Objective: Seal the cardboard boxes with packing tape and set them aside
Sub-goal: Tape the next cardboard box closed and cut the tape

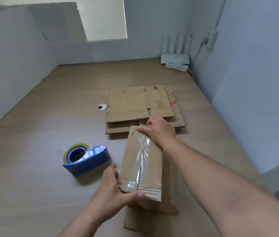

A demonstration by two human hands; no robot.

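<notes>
We look down on a pale wood-grain desk (32,168) that fills the frame, closed in by plain grey-white walls (254,82) on the left, back and right.

Nearest us, a flat sheet (135,223) of cardboard lies at the desk's near edge, and the box (152,161) stands over it, long and narrow, running away from us. A strip of clear tape (142,156) runs along its top seam, wrinkled and shiny, and folds over the near end.

Our left hand (108,189) grips the near left corner of the box. Its thumb (135,195) lies across the near top edge, over the tape, and its fingers (112,170) press flat on the left side. Our right hand (159,130) is curled over the far end, with its thumb on the top edge and its fingers (149,121) bent down behind the box. So both hands are clamped on the box, one at each end.

Just left of the box, and apart from it, the blue dispenser (87,159) lies on the desk with a roll of yellowish tape in it.

Beyond the box lies a stack (140,103) of flattened boxes, the top one marked with an 8. Our right hand overlaps its near edge. Just left of the stack, a round cable grommet (102,107) is set in the desk.

In the far right corner, a white router (175,58) stands against the back wall with its antennas upright. A white power strip (178,66) lies in front of it. Above the back wall on the left, a bright window (104,17) shows.
</notes>
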